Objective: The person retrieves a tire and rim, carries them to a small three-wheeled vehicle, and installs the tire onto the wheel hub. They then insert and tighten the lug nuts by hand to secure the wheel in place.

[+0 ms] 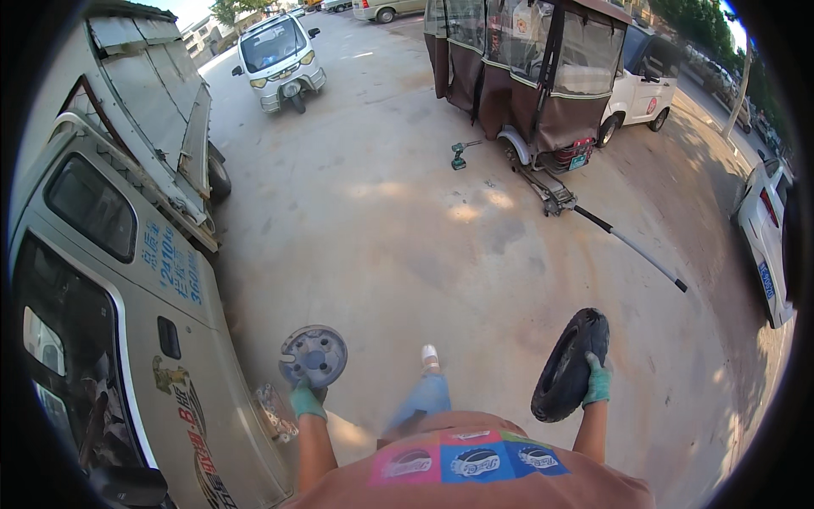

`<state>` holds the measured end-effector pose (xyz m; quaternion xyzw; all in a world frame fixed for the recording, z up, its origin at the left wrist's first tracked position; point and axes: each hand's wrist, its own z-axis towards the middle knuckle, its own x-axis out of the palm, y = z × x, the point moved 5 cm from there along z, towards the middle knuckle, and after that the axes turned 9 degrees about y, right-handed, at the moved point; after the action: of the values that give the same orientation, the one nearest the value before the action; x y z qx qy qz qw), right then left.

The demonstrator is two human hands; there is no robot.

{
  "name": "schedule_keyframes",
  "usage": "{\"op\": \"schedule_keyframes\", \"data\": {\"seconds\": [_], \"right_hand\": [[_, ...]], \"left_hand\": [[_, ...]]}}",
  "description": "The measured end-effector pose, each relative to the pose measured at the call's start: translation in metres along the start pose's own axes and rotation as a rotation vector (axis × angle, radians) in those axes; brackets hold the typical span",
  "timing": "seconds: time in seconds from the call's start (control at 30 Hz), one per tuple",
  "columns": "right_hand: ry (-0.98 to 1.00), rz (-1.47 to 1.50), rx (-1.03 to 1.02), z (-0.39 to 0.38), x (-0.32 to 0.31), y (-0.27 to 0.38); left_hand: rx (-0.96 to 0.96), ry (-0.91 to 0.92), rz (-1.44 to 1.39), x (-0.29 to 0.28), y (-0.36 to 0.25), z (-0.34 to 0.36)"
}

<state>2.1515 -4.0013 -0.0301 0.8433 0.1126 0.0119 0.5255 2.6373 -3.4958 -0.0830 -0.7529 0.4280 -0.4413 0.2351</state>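
Observation:
My left hand (307,400), in a green glove, is closed on the lower edge of a grey metal wheel rim (310,339). The rim is a round disc with several holes around its middle and a slot in its left edge. Over on the right, my right hand (599,380), also gloved in green, grips the outer side of a black rubber tyre (555,382). The tyre hangs upright, slightly tilted, with no rim visible inside it. Both things are held off the ground, well apart, on either side of my body.
Ahead stands a brown covered three-wheeler (543,76), with a floor jack (551,195) and its long handle at its rear. A green cordless drill (459,158) stands on the concrete nearby. A silver truck (136,280) lines the left; a white three-wheeler (280,64) is farther off.

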Motion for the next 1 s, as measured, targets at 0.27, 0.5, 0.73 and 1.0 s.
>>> {"op": "schedule_keyframes", "data": {"seconds": [0.27,0.5,0.73,1.0], "right_hand": [[-0.078,0.012,0.063,0.173,0.110,0.085],[-0.140,-0.077,0.079,0.309,0.212,0.156],[-0.098,-0.385,0.222,0.502,0.313,0.181],[0.168,-0.173,0.104,0.613,0.478,0.332]], "left_hand": [[-0.133,0.255,0.233,0.315,0.063,0.181],[-0.179,0.461,0.229,0.579,0.101,0.281],[-0.072,0.287,0.396,0.674,0.089,0.420],[-0.086,0.205,0.454,0.808,0.089,0.544]]}}
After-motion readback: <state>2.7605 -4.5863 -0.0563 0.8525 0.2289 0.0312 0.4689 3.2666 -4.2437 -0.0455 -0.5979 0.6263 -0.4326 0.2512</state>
